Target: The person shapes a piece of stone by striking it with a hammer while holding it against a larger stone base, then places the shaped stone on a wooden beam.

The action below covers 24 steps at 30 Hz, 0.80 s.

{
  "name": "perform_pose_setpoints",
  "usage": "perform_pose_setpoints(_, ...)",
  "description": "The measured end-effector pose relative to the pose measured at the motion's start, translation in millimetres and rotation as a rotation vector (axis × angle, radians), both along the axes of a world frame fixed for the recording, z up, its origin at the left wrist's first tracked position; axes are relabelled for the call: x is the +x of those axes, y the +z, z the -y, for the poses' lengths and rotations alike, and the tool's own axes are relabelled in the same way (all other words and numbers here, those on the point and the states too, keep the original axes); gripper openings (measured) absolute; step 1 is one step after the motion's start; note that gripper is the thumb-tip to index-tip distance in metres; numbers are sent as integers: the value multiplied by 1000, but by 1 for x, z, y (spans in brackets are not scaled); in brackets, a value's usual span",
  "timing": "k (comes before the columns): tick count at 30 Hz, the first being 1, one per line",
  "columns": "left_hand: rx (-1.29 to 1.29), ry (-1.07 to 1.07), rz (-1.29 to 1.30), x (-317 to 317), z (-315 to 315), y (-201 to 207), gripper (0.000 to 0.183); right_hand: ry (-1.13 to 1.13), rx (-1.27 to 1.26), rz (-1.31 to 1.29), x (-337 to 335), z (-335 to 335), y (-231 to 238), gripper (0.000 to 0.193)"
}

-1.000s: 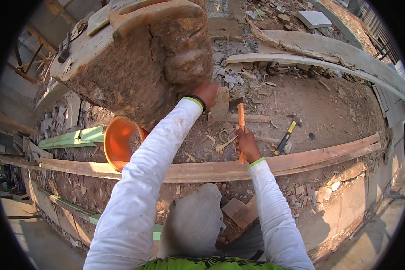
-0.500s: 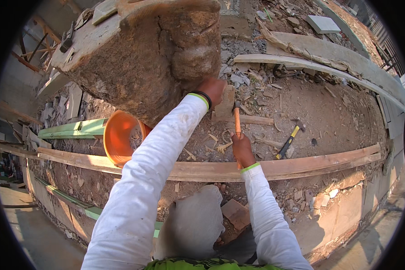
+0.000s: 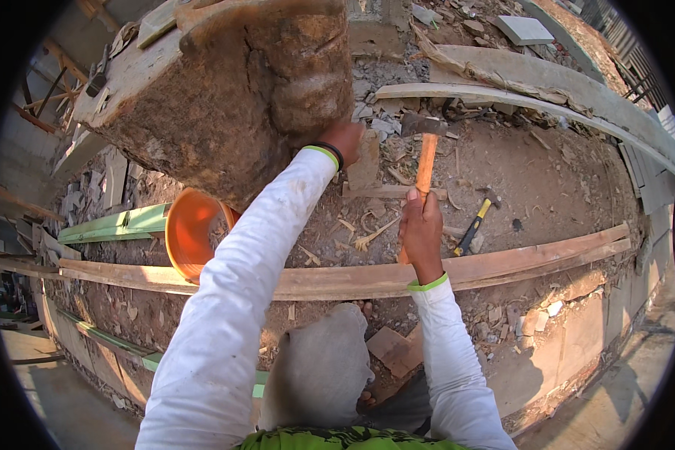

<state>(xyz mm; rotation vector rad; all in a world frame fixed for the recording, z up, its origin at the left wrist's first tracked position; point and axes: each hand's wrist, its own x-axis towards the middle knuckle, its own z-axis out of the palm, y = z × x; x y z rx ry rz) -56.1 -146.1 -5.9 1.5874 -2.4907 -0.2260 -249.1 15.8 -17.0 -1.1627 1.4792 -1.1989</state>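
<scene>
Clenching fingers [image 3: 411, 217] round a hatchet [image 3: 427, 162], the right hand [image 3: 422, 229] points forward; the left hand [image 3: 344, 142] stretches ahead, its fingers' hold unclear.

Right hand [image 3: 422, 227] raised, orange-handled hatchet [image 3: 427, 159] lifted away from wood piece [image 3: 365, 166]

Looks like a constr. site or rough open-air work yard. Judging by: bare dirt [image 3: 570, 196] w/ rubble [image 3: 541, 322] & wood chips [image 3: 370, 238], long planks [image 3: 345, 283] lying across, green timbers [image 3: 120, 225] on L, concrete edging [image 3: 586, 341] lower R. Also has striking tool [image 3: 426, 166] w/ wood handle (gripped), yellow/black claw hammer [image 3: 477, 223] on ground, + orange bucket [image 3: 181, 236]. Sunlit in patches.
</scene>
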Motion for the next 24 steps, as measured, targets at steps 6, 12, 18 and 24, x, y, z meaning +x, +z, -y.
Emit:
perform_pose_setpoints(6,133,55,30,14,-12,6,36,-122,-951,612,4,9,139,37)
perform_pose_setpoints(12,7,2,-25,-11,-7,10,21,158,432,-111,-14,8,-156,35)
perform_pose_setpoints(18,83,12,-75,10,-6,18,29,100,703,478,-20,11,-89,37)
perform_pose_setpoints(24,72,1,20,12,-10,8,26,-51,-234,357,-9,32,88,40)
